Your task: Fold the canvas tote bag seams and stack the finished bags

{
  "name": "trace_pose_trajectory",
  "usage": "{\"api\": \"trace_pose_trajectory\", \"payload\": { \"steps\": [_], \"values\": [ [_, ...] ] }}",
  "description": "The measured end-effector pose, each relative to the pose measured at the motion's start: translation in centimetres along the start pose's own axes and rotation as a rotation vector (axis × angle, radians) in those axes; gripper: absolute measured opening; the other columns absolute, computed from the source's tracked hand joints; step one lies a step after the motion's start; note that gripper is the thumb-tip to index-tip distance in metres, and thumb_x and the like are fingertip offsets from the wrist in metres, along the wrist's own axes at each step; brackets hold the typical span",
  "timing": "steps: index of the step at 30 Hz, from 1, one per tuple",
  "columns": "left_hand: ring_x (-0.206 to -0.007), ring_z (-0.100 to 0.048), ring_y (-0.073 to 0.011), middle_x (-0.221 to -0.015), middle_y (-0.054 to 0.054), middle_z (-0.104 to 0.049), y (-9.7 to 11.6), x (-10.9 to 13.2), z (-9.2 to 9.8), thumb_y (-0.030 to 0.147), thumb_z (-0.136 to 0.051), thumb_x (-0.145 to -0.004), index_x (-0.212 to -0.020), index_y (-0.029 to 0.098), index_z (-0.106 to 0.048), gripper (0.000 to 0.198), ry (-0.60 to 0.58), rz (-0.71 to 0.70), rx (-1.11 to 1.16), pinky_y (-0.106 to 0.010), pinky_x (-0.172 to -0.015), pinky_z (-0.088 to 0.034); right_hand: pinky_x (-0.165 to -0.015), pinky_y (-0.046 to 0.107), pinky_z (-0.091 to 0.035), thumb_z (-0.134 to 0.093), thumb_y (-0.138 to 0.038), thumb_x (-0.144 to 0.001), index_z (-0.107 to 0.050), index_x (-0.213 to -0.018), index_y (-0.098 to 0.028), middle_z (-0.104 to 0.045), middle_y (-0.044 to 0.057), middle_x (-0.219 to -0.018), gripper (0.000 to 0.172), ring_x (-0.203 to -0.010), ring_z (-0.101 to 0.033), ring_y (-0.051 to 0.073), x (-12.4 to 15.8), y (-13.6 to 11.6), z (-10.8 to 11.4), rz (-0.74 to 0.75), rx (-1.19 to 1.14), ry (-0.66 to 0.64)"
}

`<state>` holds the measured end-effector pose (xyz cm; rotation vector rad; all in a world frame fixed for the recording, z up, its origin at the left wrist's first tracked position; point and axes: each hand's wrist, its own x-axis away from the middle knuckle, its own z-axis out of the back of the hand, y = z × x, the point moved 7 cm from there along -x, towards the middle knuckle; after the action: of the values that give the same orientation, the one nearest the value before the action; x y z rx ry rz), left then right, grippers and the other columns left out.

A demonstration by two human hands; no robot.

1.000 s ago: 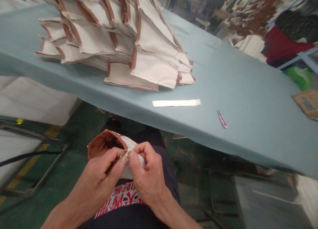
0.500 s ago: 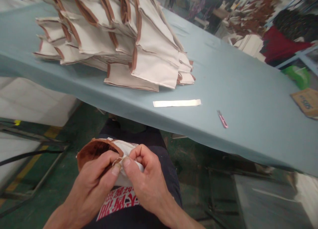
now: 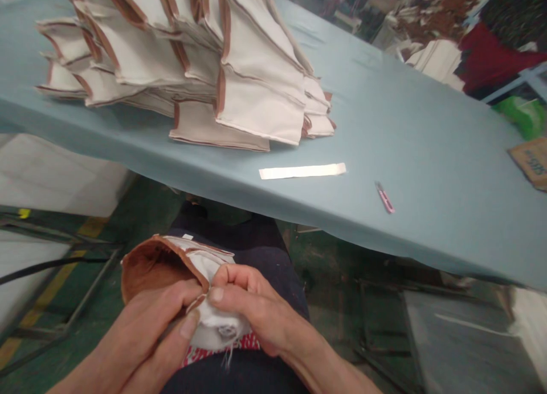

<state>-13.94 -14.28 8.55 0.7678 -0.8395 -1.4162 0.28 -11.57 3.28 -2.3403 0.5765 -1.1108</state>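
Note:
A white cloth piece with a brown lining [image 3: 147, 269] rests on my lap, its mouth open toward the left. My left hand [image 3: 158, 320] pinches the brown-trimmed edge at the seam, thumb outside and fingers partly inside the opening. Close beside it, my right hand [image 3: 252, 306] pinches the white fabric at the same edge, thumb against the forefinger. The fingertips of both hands almost meet. A rolled white end with loose threads hangs below them. Red lettering on white shows under the cloth.
Several cream pieces with brown edging [image 3: 260, 106] are piled on the blue-covered table [image 3: 405, 126]. Near its front edge lie a pale strip [image 3: 302, 171] and pink-handled thread snips [image 3: 384, 198]. A cardboard piece [image 3: 530, 161] is at the right. Metal frames stand below.
The cloth has turned on my lap, so its brown mouth shows wider and the rolled white end has come into view. Both hands keep their pinch, slightly lower. The view has shifted a little.

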Motion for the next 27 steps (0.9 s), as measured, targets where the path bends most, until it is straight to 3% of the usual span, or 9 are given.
{"api": "trace_pose_trajectory", "payload": {
  "steps": [5, 8, 11, 14, 18, 23, 27],
  "values": [
    [-0.083, -0.076, -0.0284, -0.097, -0.004, -0.086, -0.1, 0.7, -0.7, 0.055, -0.053, -0.111, -0.097, 0.033, -0.081, 0.038, 0.020, 0.013, -0.025, -0.036, -0.079, -0.062, -0.047, 0.021, -0.024, -0.098, -0.066, -0.069, -0.058, -0.074, -0.024, -0.050, -0.009, -0.058, 0.058, -0.049, -0.033, 0.008, -0.4, 0.9, 0.3, -0.029, -0.013, -0.056],
    [-0.074, -0.070, -0.0236, -0.085, -0.001, -0.080, -0.6, -0.3, -1.6, 0.041, -0.051, -0.112, -0.092, 0.030, -0.074, 0.033, -0.007, 0.031, 0.002, -0.034, -0.074, -0.056, -0.048, 0.022, -0.024, -0.088, -0.057, -0.075, -0.056, -0.071, -0.025, -0.048, -0.008, -0.058, 0.045, -0.050, -0.033, 0.010, -1.1, 1.4, 0.6, 0.011, -0.058, -0.025],
    [-0.060, -0.060, -0.0186, -0.071, 0.003, -0.068, -0.8, -1.9, -2.6, 0.033, -0.046, -0.111, -0.081, 0.027, -0.065, 0.037, -0.107, 0.000, 0.103, -0.030, -0.062, -0.047, -0.052, 0.022, -0.030, -0.085, -0.053, -0.071, -0.057, -0.069, -0.024, -0.050, -0.007, -0.061, 0.040, -0.054, -0.037, 0.011, -1.5, 1.2, 1.2, 0.047, -0.096, 0.052],
    [-0.061, -0.059, -0.0186, -0.071, 0.003, -0.069, -1.4, -2.9, -2.6, 0.035, -0.051, -0.109, -0.078, 0.026, -0.067, 0.035, -0.158, 0.023, 0.146, -0.027, -0.058, -0.046, -0.052, 0.022, -0.030, -0.087, -0.058, -0.069, -0.060, -0.070, -0.024, -0.052, -0.006, -0.062, 0.044, -0.055, -0.039, 0.011, -1.4, 0.5, 1.3, 0.054, -0.069, 0.073],
    [-0.067, -0.062, -0.0207, -0.074, 0.002, -0.071, -2.1, -3.1, -1.9, 0.043, -0.055, -0.107, -0.080, 0.026, -0.071, 0.036, -0.178, 0.116, 0.190, -0.027, -0.068, -0.054, -0.050, 0.022, -0.025, -0.086, -0.056, -0.070, -0.058, -0.070, -0.024, -0.051, -0.008, -0.057, 0.042, -0.051, -0.033, 0.009, -1.0, 0.1, 0.9, 0.064, -0.059, 0.050],
    [-0.062, -0.059, -0.0188, -0.070, 0.002, -0.070, -1.2, -3.2, -1.8, 0.048, -0.052, -0.111, -0.076, 0.026, -0.069, 0.045, -0.214, 0.082, 0.248, -0.026, -0.063, -0.054, -0.047, 0.021, -0.025, -0.083, -0.054, -0.072, -0.055, -0.069, -0.025, -0.049, -0.009, -0.055, 0.040, -0.048, -0.032, 0.008, -0.9, 0.5, 0.8, 0.091, -0.067, 0.069],
    [-0.062, -0.063, -0.0173, -0.070, 0.003, -0.073, 0.1, -2.8, -2.2, 0.050, -0.067, -0.106, -0.080, 0.025, -0.074, 0.037, -0.238, 0.094, 0.192, -0.024, -0.058, -0.049, -0.048, 0.021, -0.029, -0.087, -0.059, -0.075, -0.056, -0.072, -0.024, -0.054, -0.008, -0.059, 0.046, -0.049, -0.036, 0.008, -0.7, 1.0, 1.0, 0.104, -0.048, 0.096]
  ]
}}
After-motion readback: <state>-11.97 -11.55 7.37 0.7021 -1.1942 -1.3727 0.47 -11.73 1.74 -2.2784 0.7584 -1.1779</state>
